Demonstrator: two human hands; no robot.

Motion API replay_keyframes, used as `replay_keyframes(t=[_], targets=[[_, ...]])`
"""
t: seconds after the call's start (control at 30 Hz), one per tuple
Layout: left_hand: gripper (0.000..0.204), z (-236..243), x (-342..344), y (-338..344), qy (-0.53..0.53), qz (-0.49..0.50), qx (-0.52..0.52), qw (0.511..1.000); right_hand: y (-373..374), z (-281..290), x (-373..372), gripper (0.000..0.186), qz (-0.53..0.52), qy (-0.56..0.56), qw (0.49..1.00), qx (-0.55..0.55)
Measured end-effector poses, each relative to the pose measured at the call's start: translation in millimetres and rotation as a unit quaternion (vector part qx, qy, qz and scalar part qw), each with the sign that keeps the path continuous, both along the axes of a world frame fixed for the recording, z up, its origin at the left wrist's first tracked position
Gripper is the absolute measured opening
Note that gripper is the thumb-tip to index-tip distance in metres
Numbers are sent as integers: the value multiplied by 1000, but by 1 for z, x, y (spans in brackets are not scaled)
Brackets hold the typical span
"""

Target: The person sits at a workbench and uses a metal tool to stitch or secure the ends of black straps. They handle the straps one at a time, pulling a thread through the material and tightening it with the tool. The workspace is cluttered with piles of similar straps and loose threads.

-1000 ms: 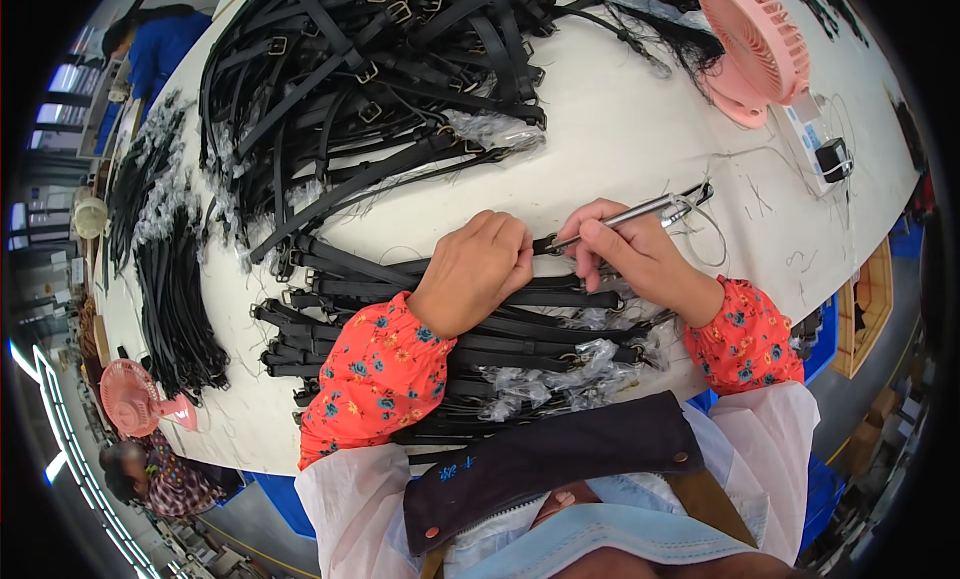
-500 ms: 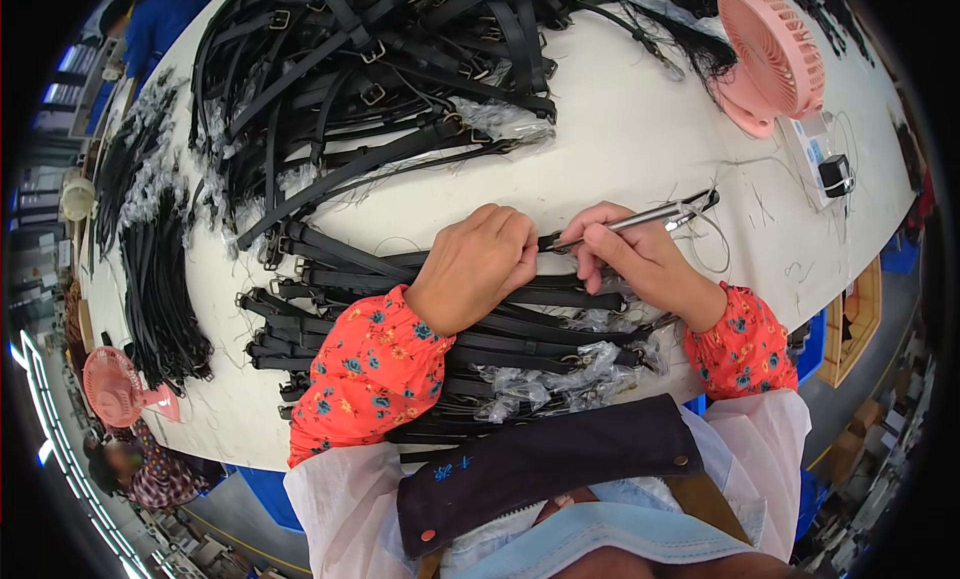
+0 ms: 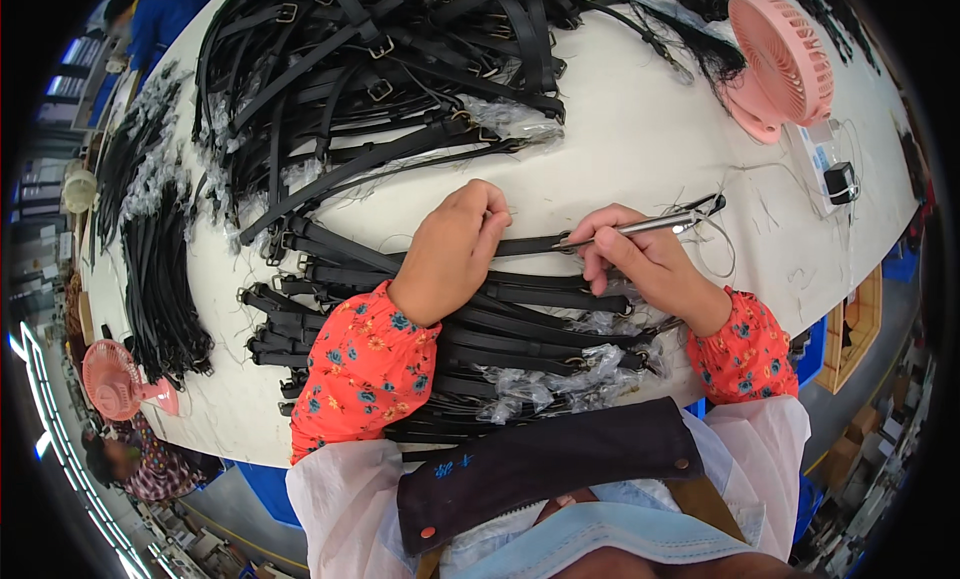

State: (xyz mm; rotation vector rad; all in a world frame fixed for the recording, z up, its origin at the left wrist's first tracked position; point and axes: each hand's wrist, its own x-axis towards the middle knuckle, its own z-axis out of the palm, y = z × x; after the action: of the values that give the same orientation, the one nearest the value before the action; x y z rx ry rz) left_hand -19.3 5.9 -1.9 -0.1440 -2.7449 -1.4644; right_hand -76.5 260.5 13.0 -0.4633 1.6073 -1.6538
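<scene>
My left hand (image 3: 455,249) presses flat on a black leather strap (image 3: 530,245) that lies across the white table (image 3: 620,149). My right hand (image 3: 645,264) grips a slim silver pen-like tool (image 3: 660,222), its tip touching the same strap just right of my left fingers. Under both wrists lies a row of black straps (image 3: 520,329) with metal buckles, some in clear plastic wrap (image 3: 570,374).
A large tangled heap of black straps (image 3: 380,69) covers the far side of the table, with more bundles (image 3: 150,259) at the left. One pink fan (image 3: 785,64) stands far right beside a white charger (image 3: 830,174); another pink fan (image 3: 115,379) sits at the left edge.
Both hands stay on the strap; the tool tip has shifted slightly along it. The view has drifted a little.
</scene>
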Motion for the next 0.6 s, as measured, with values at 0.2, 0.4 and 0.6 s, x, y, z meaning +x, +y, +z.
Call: replay_keyframes(t=[0.2, 0.4, 0.6], targets=[[6, 3, 10, -17, -58, 13, 78, 995, -1, 5, -1, 33, 22, 60, 998, -6], [7, -1, 7, -19, -84, 11, 120, 989, -22, 6, -3, 22, 100, 282, 954, -24], [8, 0, 7, -19, -83, 8, 122, 989, -30, 2, -2, 21, 111, 327, 938, -20]])
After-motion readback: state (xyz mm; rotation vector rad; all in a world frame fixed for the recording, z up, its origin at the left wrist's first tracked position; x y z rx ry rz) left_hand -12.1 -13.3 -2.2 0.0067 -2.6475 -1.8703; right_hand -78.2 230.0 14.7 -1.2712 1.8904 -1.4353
